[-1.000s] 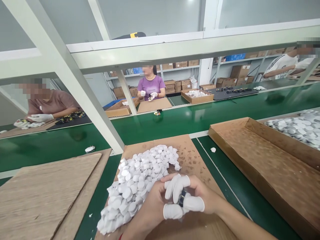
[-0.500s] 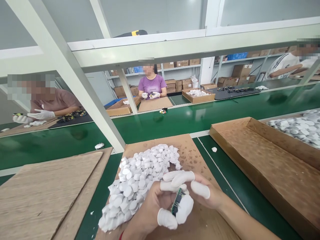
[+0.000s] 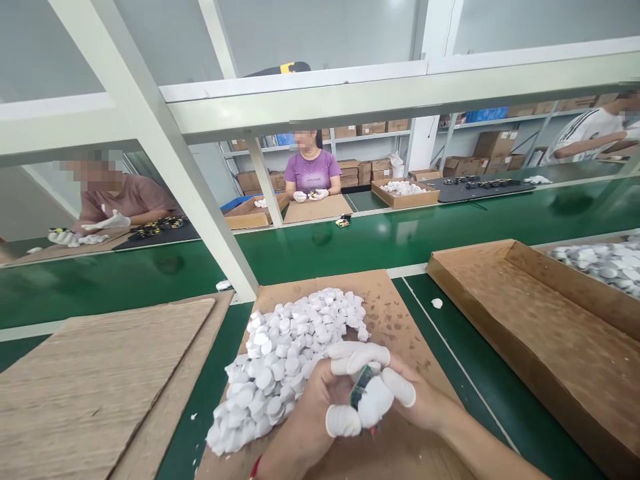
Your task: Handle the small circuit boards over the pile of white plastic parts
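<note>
A small green circuit board [image 3: 361, 387] with a white soft lump [image 3: 375, 402] on it is held between both hands at the lower middle. My left hand [image 3: 327, 393] has its thumb against the near side of the piece and its fingers behind it. From the right, my right hand [image 3: 405, 390] grips the piece, its thumb on the white lump. White covers sit on the fingertips of both hands. Just beyond and left of the hands, a heap of white lumps [image 3: 285, 353] lies on a cardboard sheet [image 3: 395, 313].
An open cardboard tray [image 3: 560, 333] stands at right, a white pile [image 3: 600, 263] behind it. Flat cardboard [image 3: 100, 373] lies at left. Beyond runs a green belt [image 3: 300, 250] carrying a small board [image 3: 343, 221]. A slanted post [image 3: 200, 200] rises at left. Three people work opposite.
The circuit board and white lump have turned between my fingers, and my right thumb has come onto the lump. The surroundings have shifted slightly right in view.
</note>
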{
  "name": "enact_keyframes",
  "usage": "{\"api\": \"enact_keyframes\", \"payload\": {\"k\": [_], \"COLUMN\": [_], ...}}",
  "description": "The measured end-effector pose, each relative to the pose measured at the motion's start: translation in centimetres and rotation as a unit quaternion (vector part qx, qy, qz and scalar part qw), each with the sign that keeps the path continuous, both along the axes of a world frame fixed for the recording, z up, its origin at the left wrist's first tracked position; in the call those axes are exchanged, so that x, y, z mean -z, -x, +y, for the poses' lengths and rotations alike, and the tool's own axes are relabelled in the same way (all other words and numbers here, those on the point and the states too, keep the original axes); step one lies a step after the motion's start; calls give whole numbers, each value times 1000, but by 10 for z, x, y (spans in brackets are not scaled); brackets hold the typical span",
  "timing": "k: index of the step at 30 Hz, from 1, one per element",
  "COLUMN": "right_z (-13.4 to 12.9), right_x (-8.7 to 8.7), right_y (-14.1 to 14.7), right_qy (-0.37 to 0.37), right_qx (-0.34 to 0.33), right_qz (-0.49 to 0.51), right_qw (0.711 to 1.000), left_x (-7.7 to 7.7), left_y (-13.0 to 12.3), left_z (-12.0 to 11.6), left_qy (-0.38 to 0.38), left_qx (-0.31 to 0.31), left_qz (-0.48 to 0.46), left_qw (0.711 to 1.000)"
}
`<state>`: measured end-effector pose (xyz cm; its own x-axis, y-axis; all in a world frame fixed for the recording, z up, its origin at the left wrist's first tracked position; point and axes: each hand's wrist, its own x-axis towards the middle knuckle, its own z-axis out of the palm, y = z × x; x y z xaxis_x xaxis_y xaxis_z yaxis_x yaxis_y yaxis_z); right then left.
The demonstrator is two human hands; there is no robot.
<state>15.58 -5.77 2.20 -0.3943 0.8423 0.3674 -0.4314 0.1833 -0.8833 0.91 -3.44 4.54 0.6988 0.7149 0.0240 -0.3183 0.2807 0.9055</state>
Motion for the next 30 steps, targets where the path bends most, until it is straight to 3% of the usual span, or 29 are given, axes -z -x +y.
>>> {"api": "enact_keyframes", "payload": {"k": [6,13,18,24,30], "right_z": [-5,-1,1,4,8], "right_x": [6,-1,-5,-15,-12], "right_y": [13,8,-2,-4,-4], "right_qy": [8,3,33,-3,4], "right_qx": [139,94,23,14,13], "right_qz": [-38,-17,-13,-74,-76], "right_qw": [990,995,999,997,997], "left_x": [6,4,1,3,1], "left_y": [-7,-7,-2,-3,-5], "left_z": [-6,-10,-3,1,-1], "left_qy": [0,34,24,41,61], "left_qx": [-41,-55,-20,28,14], "left_qz": [-17,2,37,20,24], "left_qw": [999,998,999,999,998]}}
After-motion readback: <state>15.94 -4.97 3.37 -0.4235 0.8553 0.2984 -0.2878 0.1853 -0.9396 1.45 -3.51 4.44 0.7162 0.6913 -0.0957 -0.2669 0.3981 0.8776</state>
